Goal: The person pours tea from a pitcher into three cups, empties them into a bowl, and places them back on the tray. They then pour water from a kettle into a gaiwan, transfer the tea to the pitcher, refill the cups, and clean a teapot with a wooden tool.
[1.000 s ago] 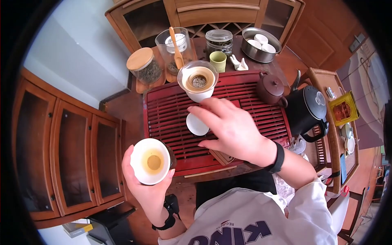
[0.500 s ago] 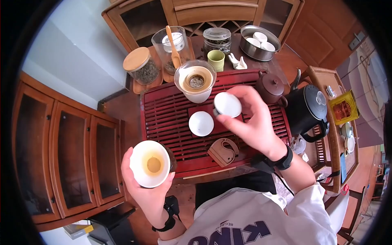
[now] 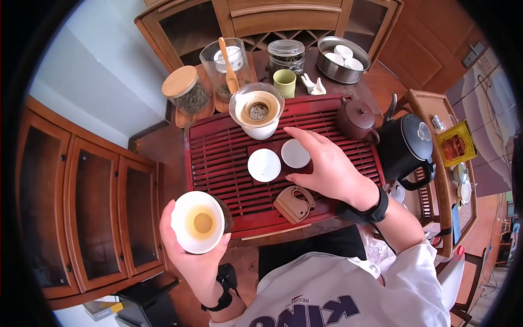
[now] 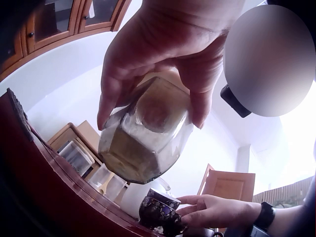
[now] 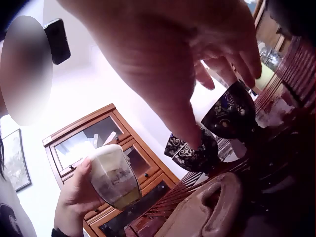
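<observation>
My left hand point(image 3: 190, 267) grips a faceted glass cup point(image 3: 197, 222) with a pale yellow liquid in it, held up off the near left corner of the red slatted tea tray point(image 3: 215, 158). Two small cups stand side by side on the tray, white inside and dark with a gold pattern outside. My right hand point(image 3: 340, 169) is spread around the right one point(image 3: 296, 153), thumb and fingers apart. The left one point(image 3: 264, 165) stands just beside it. In the right wrist view, fingers hang over the dark cup point(image 5: 231, 112). Near my right thumb lies a brown clay piece point(image 3: 291, 207).
A strainer with a paper filter point(image 3: 257, 101) sits on a white vessel at the tray's far side. To the right stand a brown teapot point(image 3: 355, 120) and a black kettle point(image 3: 400, 144). Glass jars point(image 3: 193, 101), a green cup point(image 3: 284, 83) and a metal bowl point(image 3: 343, 71) line the back.
My right hand lifted the right small cup, tilted it towards the camera, then set it down beside the other and loosened its fingers. The left hand keeps the glass cup nearly still.
</observation>
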`<state>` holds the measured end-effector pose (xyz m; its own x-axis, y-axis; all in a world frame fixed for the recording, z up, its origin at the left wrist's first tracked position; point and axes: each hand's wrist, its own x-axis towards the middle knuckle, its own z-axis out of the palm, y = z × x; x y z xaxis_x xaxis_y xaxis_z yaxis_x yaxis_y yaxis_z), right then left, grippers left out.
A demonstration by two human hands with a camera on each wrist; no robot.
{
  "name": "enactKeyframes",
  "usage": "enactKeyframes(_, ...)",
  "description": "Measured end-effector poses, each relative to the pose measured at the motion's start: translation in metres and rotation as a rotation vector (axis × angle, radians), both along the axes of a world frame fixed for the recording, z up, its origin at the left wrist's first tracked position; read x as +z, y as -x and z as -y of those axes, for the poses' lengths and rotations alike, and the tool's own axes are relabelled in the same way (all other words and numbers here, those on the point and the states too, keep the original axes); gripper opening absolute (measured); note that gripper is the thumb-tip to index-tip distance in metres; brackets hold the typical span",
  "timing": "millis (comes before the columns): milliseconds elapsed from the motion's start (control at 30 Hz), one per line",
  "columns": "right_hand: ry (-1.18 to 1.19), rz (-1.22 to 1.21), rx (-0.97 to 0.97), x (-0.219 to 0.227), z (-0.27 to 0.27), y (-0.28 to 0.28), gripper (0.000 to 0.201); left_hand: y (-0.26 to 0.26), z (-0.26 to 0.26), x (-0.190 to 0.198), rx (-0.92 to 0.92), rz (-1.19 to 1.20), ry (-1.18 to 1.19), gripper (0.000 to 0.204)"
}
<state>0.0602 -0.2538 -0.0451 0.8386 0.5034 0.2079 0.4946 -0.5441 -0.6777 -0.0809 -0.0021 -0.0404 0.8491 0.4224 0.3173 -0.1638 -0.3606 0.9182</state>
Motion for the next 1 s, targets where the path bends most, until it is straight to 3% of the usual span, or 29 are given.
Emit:
enactKeyframes(100,0.033,0.125,-0.014,0.005,-0.007,-0.001,0.08,0.001,0.002,0.001,0.016,-0.006,-0.005,0.091)
enactKeyframes(167,-0.043,0.265,0.155,0.006,-0.021,-0.002,0.08,0.001,0.003,0.002,0.03,-0.018,0.041,0.091)
enactKeyframes(233,-0.039,0.348,0.2,0.004,-0.033,-0.002,0.061,0.001,0.005,0.004,0.031,-0.024,0.028,0.091)
enactKeyframes(333,0.053,0.343,0.271,0.001,-0.037,-0.005,0.053,0.003,0.003,0.002,0.033,-0.028,0.01,0.092)
enactKeyframes(433,0.003,0.319,0.233,0.005,-0.035,-0.004,0.048,0.004,0.002,0.003,0.04,-0.028,0.001,0.092)
enactKeyframes(500,-0.171,0.267,0.156,0.017,-0.027,0.0,0.049,0.005,0.001,0.003,0.048,-0.031,0.0,0.091)
enactKeyframes(633,-0.13,0.324,-0.164,0.022,0.011,0.002,0.054,0.006,-0.003,0.001,0.001,-0.003,-0.046,0.099)
enactKeyframes(700,-0.034,0.204,-0.243,0.013,0.027,0.001,0.059,0.006,-0.001,0.002,-0.012,0.004,-0.034,0.099)
enactKeyframes(867,-0.044,-0.006,-0.113,-0.004,0.03,0.006,0.062,0.003,0.003,0.001,0.003,0.004,0.033,0.091)
enactKeyframes(1000,-0.011,0.097,-0.07,-0.007,0.026,0.007,0.066,0.006,0.003,0.003,0.01,0.001,0.061,0.092)
